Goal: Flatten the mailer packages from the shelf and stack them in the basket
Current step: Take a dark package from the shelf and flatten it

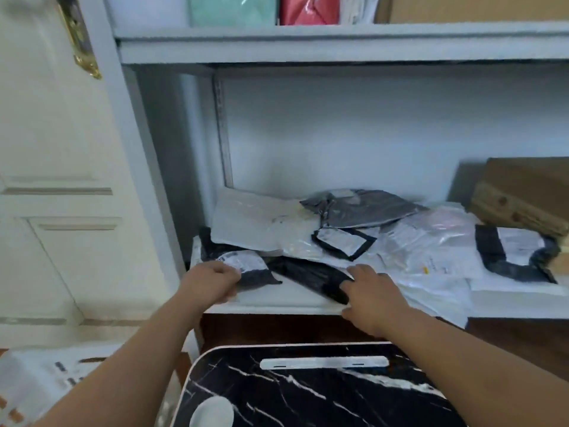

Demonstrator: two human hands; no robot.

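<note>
The fingers [229,272] of the left hand [209,283] are curled round the near end of a black mailer [308,277], close to its white shipping label [243,261], at the front left of the shelf [295,298]. The fingers [358,274] of the right hand [372,298] are curled over the other end of the same black mailer, where it lies at the front edge of the shelf; the thumb is seen below the shelf edge. Both forearms are stretched forward from the bottom of the view.

Behind the black mailer, more mailer packages are heaped on the shelf: a white mailer [258,218] at the back left, a grey mailer [360,208] crumpled on top near the middle, a clear plastic mailer [431,241] to the right, and a black-edged mailer [517,254] farther right. Some white plastic is seen hanging over the front edge of the shelf on the right. A brown cardboard piece [529,192] is leaned at the back right corner.

On the shelf above, a mint package [232,9] and a red package [309,9] are stood side by side. A black marble-patterned table [308,392] is seen below the shelf, between the arms. A white door [55,180] is at the left. The picture is blurred, so label print cannot be read.
</note>
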